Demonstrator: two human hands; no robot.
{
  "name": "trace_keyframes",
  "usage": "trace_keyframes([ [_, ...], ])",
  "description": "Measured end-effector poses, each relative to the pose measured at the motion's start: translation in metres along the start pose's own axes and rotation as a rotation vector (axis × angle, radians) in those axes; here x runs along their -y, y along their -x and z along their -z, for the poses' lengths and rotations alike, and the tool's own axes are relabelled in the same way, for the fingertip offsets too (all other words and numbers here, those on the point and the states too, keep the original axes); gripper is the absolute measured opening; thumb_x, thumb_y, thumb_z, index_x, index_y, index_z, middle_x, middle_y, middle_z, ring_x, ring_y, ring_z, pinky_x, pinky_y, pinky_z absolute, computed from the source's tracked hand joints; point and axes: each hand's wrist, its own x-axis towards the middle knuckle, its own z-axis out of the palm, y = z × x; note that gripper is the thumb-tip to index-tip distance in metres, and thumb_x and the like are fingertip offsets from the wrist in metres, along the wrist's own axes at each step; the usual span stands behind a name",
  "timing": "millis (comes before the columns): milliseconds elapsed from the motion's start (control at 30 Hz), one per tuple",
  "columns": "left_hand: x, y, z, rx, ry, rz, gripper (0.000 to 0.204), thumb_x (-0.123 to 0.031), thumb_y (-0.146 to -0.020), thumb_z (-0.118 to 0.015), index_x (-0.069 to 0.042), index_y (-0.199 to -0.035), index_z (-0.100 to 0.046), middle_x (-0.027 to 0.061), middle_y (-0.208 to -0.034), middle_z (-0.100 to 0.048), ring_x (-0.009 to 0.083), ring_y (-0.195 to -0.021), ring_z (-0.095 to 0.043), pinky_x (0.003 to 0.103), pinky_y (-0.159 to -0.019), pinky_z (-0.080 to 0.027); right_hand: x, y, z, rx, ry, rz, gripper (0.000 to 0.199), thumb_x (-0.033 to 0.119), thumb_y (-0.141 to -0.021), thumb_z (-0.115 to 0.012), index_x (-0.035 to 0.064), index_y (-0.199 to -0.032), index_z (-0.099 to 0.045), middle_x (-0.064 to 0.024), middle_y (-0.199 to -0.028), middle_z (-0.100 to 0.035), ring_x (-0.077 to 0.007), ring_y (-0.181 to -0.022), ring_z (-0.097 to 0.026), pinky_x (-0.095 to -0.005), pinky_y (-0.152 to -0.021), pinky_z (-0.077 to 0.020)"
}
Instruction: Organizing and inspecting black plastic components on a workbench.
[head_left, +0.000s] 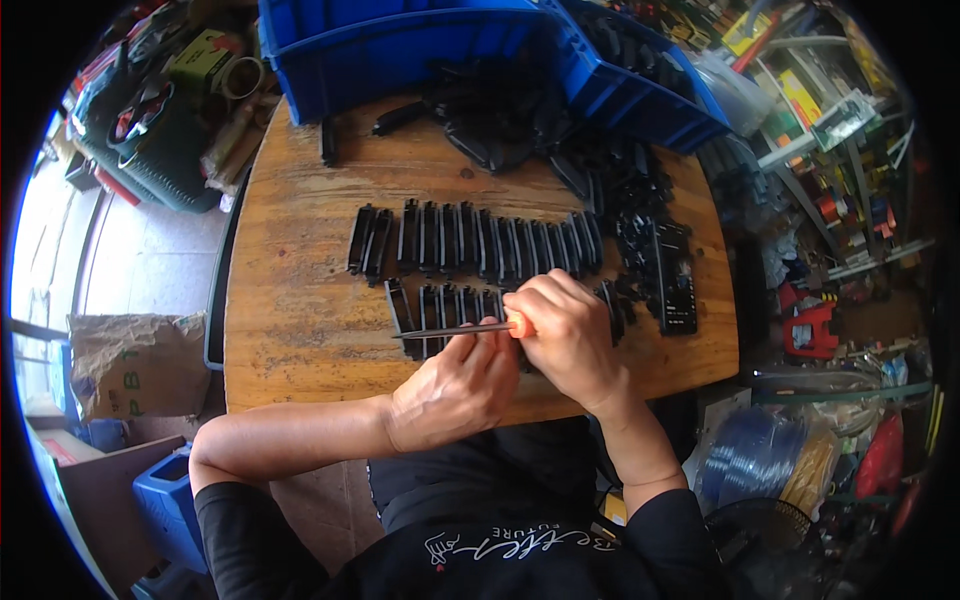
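screwdriver lying sideways over the near row

we are looking at the near row of black plastic parts (440,305) on the wooden table (300,320). our left hand (455,385) is pinching the screwdriver (465,328) shaft, its tip pointing left across the row. our right hand (570,335) is clenching the orange handle, just right of the left fingers.

A screwdriver (470,328) with an orange handle and thin metal shaft lies level, tip pointing left, over the near row of black plastic parts (440,305). These long, narrow parts stand side by side on the wooden tabletop (300,300).
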Motion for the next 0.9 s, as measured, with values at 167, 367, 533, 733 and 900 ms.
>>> trace_keyframes([
  [167, -0.002, 0.0, -0.002, 0.007, 0.022, 0.009, 0.037, -0.02, -0.072, -0.055, 0.01, -0.092, -0.063, 0.0229, -0.097, -0.06, 0.0308, -0.09, -0.061, 0.037, -0.082, -0.05, 0.003, -0.001, 0.006, 0.124, 0.046, -0.027, 0.009, 0.0, -0.069, -0.066, 0.0031, -0.077, -0.063, -0.0064, -0.077, -0.06, -0.0245, -0.076, -0.059, -0.0353, -0.062, -0.0491],
  [367, -0.003, 0.004, -0.002, 0.084, 0.05, 0.04, 0.036, -0.017, -0.08, -0.064, 0.009, -0.106, -0.061, 0.0237, -0.111, -0.06, 0.0344, -0.104, -0.06, 0.04, -0.085, -0.05, -0.005, 0.008, 0.037, 0.109, -0.196, -0.248, 0.018, -0.002, -0.074, -0.069, 0.0011, -0.091, -0.068, -0.0089, -0.094, -0.065, -0.0242, -0.083, -0.066, -0.0311, -0.07, -0.0528],
  [533, -0.004, 0.003, 0.0, 0.067, 0.052, 0.024, 0.036, -0.016, -0.08, -0.066, 0.008, -0.107, -0.061, 0.0241, -0.112, -0.059, 0.0365, -0.106, -0.059, 0.042, -0.084, -0.051, -0.061, 0.042, 0.071, -0.001, 0.172, -0.531, 0.009, 0.001, -0.08, -0.066, 0.0031, -0.088, -0.068, -0.0091, -0.087, -0.065, -0.0279, -0.079, -0.064, -0.0367, -0.069, -0.0511],
  [733, -0.005, 0.0, -0.001, 0.066, 0.067, 0.03, 0.037, -0.015, -0.079, -0.066, 0.009, -0.107, -0.061, 0.0243, -0.112, -0.059, 0.0369, -0.105, -0.059, 0.042, -0.084, -0.051, -0.092, 0.051, 0.057, 0.019, 0.174, -0.557, 0.006, 0.001, -0.078, -0.066, 0.0027, -0.084, -0.066, -0.0094, -0.085, -0.062, -0.03, -0.08, -0.063, -0.0373, -0.069, -0.0503],
  [900, -0.005, 0.001, 0.0, 0.054, 0.075, 0.033, 0.038, -0.016, -0.079, -0.066, 0.009, -0.107, -0.061, 0.0244, -0.112, -0.059, 0.0369, -0.105, -0.058, 0.042, -0.084, -0.05, -0.094, 0.048, 0.056, 0.024, 0.178, -0.483, 0.006, 0.0, -0.077, -0.066, 0.0015, -0.081, -0.062, -0.0114, -0.081, -0.061, -0.031, -0.079, -0.062, -0.0387, -0.067, -0.0499],
])
